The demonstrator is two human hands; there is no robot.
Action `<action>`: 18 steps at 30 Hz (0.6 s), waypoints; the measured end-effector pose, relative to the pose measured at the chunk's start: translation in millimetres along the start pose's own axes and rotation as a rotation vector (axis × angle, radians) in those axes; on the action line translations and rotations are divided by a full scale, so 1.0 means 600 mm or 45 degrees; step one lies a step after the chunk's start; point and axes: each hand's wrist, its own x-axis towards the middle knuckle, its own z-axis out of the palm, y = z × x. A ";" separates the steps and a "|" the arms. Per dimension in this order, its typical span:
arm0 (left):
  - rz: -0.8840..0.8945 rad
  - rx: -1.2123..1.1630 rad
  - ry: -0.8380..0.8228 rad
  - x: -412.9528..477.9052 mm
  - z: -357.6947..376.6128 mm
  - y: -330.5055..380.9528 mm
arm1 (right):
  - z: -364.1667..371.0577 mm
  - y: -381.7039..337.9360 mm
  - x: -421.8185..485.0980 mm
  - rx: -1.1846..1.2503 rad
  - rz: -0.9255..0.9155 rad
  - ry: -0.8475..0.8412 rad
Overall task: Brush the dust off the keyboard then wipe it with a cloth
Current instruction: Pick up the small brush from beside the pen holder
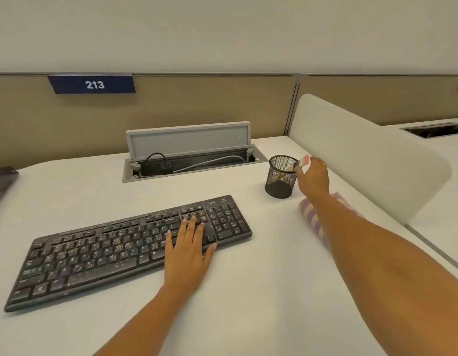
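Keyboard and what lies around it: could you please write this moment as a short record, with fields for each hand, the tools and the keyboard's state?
keyboard: black, speckled with dust, slanted on the white desk
left hand: flat, fingers straight, resting on the keys right of the middle
right hand: pinches the brush above the rim of the cup
brush: lower end inside that black mesh cup
cloth: striped, rolled, on the desk right of the keyboard
progress: brushing not yet begun
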 end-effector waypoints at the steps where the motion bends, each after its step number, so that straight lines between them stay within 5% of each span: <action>1: -0.007 -0.002 0.034 0.000 0.006 -0.003 | 0.001 -0.002 0.005 0.008 0.030 0.010; 18: -0.036 0.054 -0.006 -0.002 0.006 -0.003 | 0.028 -0.010 0.070 0.151 0.348 0.292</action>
